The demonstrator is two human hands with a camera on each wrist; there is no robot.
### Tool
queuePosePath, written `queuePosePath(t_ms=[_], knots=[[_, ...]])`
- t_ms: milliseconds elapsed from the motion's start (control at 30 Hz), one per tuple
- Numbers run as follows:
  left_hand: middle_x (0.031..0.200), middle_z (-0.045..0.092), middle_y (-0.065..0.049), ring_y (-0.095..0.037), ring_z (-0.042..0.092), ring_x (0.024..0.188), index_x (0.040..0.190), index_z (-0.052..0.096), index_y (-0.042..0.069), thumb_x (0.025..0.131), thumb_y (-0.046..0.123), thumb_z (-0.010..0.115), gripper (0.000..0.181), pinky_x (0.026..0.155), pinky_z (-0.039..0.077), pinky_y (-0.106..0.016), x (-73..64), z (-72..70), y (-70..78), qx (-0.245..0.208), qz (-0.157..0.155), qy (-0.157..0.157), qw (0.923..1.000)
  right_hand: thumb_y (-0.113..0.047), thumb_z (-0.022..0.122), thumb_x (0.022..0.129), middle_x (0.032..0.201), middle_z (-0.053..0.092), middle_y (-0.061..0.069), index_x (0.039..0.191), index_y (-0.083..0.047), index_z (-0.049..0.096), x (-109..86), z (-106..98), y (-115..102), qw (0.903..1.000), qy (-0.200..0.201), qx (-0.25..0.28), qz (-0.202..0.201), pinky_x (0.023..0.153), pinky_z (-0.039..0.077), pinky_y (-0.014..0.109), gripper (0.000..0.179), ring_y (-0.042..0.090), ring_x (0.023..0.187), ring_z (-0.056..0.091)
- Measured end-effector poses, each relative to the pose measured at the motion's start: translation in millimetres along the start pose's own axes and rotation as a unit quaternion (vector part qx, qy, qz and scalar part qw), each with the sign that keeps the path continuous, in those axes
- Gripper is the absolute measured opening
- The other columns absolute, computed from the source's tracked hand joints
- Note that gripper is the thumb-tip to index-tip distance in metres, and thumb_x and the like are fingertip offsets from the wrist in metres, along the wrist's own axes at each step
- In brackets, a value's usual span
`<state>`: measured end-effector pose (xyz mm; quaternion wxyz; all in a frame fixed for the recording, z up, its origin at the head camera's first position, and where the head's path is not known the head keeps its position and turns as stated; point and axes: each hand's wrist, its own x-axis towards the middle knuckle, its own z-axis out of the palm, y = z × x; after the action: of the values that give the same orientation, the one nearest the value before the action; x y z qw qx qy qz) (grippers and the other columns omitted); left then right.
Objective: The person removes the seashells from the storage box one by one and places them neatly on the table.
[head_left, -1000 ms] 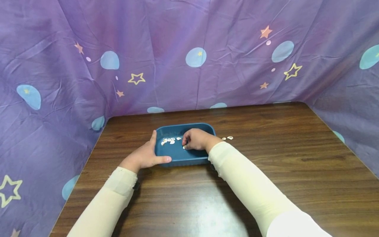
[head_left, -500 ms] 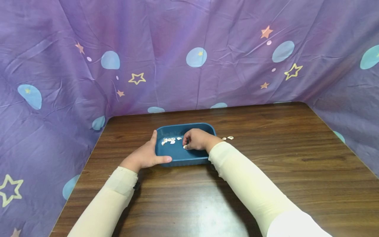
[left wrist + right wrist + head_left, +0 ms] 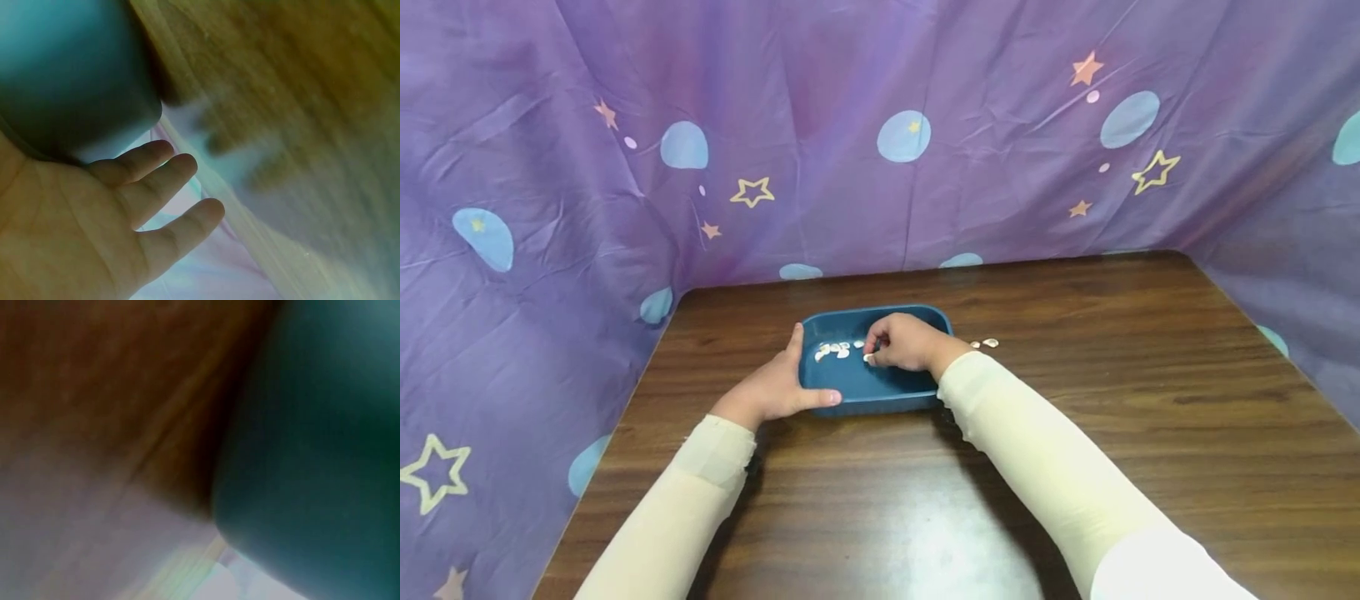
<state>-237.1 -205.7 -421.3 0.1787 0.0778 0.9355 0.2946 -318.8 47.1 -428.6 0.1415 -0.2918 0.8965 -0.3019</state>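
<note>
The tray (image 3: 853,382), blue with rounded corners, sits on the table (image 3: 1150,375), toward 11 o'clock of the wood top. Clock places below are read from the tray's centre, with 12 away from the person.

The left hand (image 3: 772,386) is at the tray's end between 8 and 9, spread wide, with its thumb along the near rim at 8 and its index finger up by 10. The left wrist view shows 3 fingers stretched out, slightly apart, beside the tray wall; the hand steadies the end by touch and grips nothing.

The right hand (image 3: 906,343) reaches in over the rim from 3, fingers bent, thumb and fingertips nearly closed on 1 white bit (image 3: 868,358) near the tray's centre. The right wrist view is blurred, showing tray wall and wood.

A cluster of white bits (image 3: 833,349) lies on the tray floor at 9, with 1 single bit (image 3: 859,343) at 10. Outside the tray, 2 more bits (image 3: 991,342) lie on the wood at 3.

Pale sleeves (image 3: 666,508) cover the arms. A purple cloth (image 3: 820,108) with stars hangs beyond the table at 12.
</note>
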Motion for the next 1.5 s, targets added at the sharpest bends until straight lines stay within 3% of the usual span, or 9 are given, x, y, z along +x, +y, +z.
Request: queuePosePath(t_ms=[500, 833, 1200, 1500], knots=[[0.171, 0.016, -0.034, -0.047, 0.032, 0.154, 0.166, -0.019, 0.003, 0.084, 0.064, 0.081, 0.142, 0.125, 0.030, -0.058, 2.2, -1.1, 1.1, 0.005, -0.001, 0.003, 1.0000, -0.016, 0.080, 0.093, 0.073, 0.060, -0.005, 0.101, -0.010, 0.080, -13.4, -32, -5, 0.9921, 0.085, 0.085, -0.037, 0.068, 0.044, 0.028, 0.010, 0.010, 0.071, 0.052], [0.171, 0.015, -0.032, -0.047, 0.030, 0.155, 0.166, -0.019, 0.006, 0.082, 0.064, 0.083, 0.144, 0.125, 0.029, -0.059, 2.1, -1.3, 0.7, 0.009, -0.005, 0.007, 0.9999, -0.009, 0.078, 0.094, 0.081, 0.069, 0.001, 0.102, -0.004, 0.080, -43.0, -72, 16, 0.9835, 0.135, 0.116, -0.031, 0.065, 0.045, 0.022, 0.010, 0.011, 0.074, 0.055], [0.171, 0.015, -0.032, -0.048, 0.029, 0.155, 0.166, -0.019, 0.006, 0.083, 0.065, 0.081, 0.143, 0.125, 0.028, -0.059, 0.2, -1.7, 2.4, 0.018, -0.005, 0.007, 0.9998, -0.008, 0.076, 0.094, 0.075, 0.061, 0.000, 0.102, -0.001, 0.078, -79.4, -102, 71, 0.9859, 0.152, 0.070, 0.010, 0.062, 0.043, 0.022, 0.011, 0.005, 0.068, 0.052], [0.171, 0.016, -0.032, -0.047, 0.029, 0.156, 0.166, -0.018, 0.006, 0.084, 0.065, 0.080, 0.141, 0.125, 0.028, -0.059, 0.1, -2.3, 4.1, 0.022, -0.011, 0.002, 0.9997, -0.014, 0.077, 0.094, 0.073, 0.065, -0.004, 0.096, -0.005, 0.078, -98.4, -108, 108, 0.9904, 0.125, -0.031, 0.050, 0.067, 0.044, 0.030, 0.009, 0.012, 0.071, 0.054]])
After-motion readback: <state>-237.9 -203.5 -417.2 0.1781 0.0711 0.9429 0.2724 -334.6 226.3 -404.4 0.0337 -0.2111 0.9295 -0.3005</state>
